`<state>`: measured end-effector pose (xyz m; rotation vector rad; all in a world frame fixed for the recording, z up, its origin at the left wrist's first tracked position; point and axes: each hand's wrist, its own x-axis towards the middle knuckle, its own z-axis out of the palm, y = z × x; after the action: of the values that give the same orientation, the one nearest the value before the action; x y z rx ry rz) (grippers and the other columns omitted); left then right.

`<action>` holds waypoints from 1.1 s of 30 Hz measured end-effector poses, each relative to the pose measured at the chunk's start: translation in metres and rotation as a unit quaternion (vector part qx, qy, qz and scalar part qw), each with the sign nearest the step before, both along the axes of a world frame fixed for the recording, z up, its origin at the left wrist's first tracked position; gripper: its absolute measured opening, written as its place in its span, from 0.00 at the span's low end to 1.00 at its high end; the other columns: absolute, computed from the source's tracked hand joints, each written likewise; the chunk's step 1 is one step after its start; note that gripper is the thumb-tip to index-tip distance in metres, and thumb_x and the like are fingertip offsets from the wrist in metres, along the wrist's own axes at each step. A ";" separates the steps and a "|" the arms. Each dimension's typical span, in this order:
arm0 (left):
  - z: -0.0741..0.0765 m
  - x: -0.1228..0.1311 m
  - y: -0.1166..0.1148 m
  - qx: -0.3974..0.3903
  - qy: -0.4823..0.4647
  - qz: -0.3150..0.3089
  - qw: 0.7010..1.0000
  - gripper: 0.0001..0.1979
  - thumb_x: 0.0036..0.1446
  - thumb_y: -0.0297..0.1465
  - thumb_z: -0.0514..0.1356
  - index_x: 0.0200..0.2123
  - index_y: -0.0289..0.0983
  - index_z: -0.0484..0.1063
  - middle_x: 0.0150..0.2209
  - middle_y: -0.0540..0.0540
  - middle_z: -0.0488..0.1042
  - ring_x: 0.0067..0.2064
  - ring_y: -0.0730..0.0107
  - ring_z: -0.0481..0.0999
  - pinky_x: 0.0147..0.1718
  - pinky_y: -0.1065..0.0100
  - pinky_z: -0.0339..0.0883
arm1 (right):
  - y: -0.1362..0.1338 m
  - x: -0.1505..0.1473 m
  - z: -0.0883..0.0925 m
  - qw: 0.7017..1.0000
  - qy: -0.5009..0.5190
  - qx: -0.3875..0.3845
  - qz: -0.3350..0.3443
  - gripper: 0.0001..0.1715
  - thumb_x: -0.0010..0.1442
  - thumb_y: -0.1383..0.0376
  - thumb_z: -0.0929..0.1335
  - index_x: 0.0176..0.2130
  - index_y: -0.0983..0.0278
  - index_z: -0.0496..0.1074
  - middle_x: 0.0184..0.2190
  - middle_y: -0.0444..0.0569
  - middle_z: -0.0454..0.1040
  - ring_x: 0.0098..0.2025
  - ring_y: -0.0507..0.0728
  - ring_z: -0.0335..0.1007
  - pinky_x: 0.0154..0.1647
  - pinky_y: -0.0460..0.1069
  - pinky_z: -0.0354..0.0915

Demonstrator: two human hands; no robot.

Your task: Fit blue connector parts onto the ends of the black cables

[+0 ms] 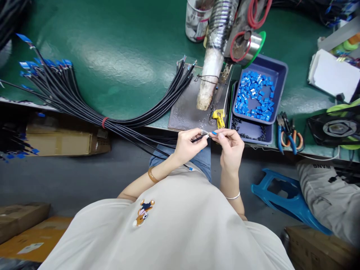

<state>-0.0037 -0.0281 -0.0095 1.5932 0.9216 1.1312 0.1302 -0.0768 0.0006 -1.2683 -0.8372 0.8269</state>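
Note:
My left hand point(189, 145) is closed around the end of a black cable point(198, 138), with pale wire ends showing at its tip. Just to the right, my right hand point(230, 145) pinches a small blue connector point(214, 133) at the wire ends. Whether the wires sit inside the connector is too small to tell. Beyond my fingers, a yellow clip-like piece point(218, 117) stands at the front of a dark work plate point(185, 108). A large bundle of black cables point(92, 112), tied with a red band point(104, 122), lies to the left.
A purple-grey tray point(282, 71) of blue connectors overlaps a lower tray point(268, 135) with small black parts. Pliers point(287, 135) lie to its right. A foil-wrapped duct point(212, 62) and a solder spool point(254, 45) overhang the plate. A blue stool point(270, 183) stands below.

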 end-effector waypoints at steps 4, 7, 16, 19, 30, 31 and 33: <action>0.001 0.000 0.000 0.053 0.012 0.015 0.998 0.06 0.52 0.25 0.60 0.24 0.33 0.72 0.21 0.53 0.68 0.22 0.81 0.60 0.24 0.76 0.57 | 0.001 0.003 -0.001 0.998 0.053 -0.023 0.020 0.09 0.56 0.62 0.75 0.32 0.62 0.73 0.35 0.43 0.78 0.33 0.50 0.81 0.37 0.43 0.77; 0.002 0.000 -0.001 0.000 -0.013 -0.007 1.000 0.06 0.53 0.26 0.60 0.24 0.33 0.72 0.21 0.53 0.67 0.23 0.81 0.61 0.25 0.76 0.57 | 0.000 0.003 -0.002 0.998 0.051 -0.033 0.024 0.10 0.56 0.61 0.75 0.31 0.62 0.72 0.35 0.43 0.78 0.33 0.50 0.81 0.37 0.44 0.77; 0.010 -0.003 0.007 -0.226 -0.115 -0.082 0.964 0.08 0.48 0.30 0.63 0.22 0.34 0.67 0.19 0.55 0.58 0.23 0.81 0.55 0.23 0.75 0.50 | -0.008 -0.010 0.003 0.941 -0.306 0.107 -0.098 0.07 0.57 0.71 0.73 0.35 0.59 0.77 0.36 0.44 0.78 0.38 0.52 0.78 0.41 0.50 0.76; 0.013 -0.003 0.011 -0.253 -0.144 -0.090 0.952 0.09 0.47 0.30 0.64 0.22 0.33 0.68 0.19 0.55 0.58 0.22 0.83 0.53 0.22 0.75 0.47 | -0.008 -0.011 0.003 0.906 -0.392 0.141 -0.070 0.11 0.57 0.74 0.73 0.38 0.58 0.76 0.37 0.44 0.79 0.40 0.53 0.78 0.43 0.50 0.76; 0.019 -0.001 0.028 -0.296 -0.184 -0.109 0.931 0.15 0.44 0.34 0.69 0.19 0.33 0.67 0.17 0.56 0.59 0.21 0.83 0.56 0.22 0.75 0.52 | 0.000 -0.003 -0.007 0.947 -0.309 0.083 -0.022 0.05 0.60 0.70 0.70 0.34 0.60 0.71 0.40 0.47 0.80 0.42 0.55 0.79 0.44 0.52 0.76; 0.019 0.000 0.029 -0.296 -0.182 -0.107 0.932 0.15 0.44 0.34 0.69 0.18 0.34 0.66 0.17 0.56 0.59 0.21 0.84 0.56 0.22 0.75 0.51 | 0.001 -0.002 -0.007 0.943 -0.319 0.089 -0.025 0.05 0.60 0.70 0.70 0.33 0.60 0.71 0.40 0.47 0.80 0.42 0.55 0.79 0.44 0.53 0.75; 0.019 0.001 0.030 -0.293 -0.176 -0.106 0.934 0.15 0.44 0.32 0.68 0.17 0.34 0.65 0.16 0.57 0.57 0.20 0.84 0.54 0.20 0.75 0.49 | 0.003 -0.002 -0.006 0.937 -0.335 0.097 -0.028 0.06 0.59 0.71 0.70 0.33 0.59 0.71 0.40 0.47 0.80 0.42 0.56 0.79 0.44 0.54 0.75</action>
<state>-0.0032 0.0017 0.0099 0.9369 0.7325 0.8451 0.1285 -0.0743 -0.0054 -1.4032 -1.3792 0.2367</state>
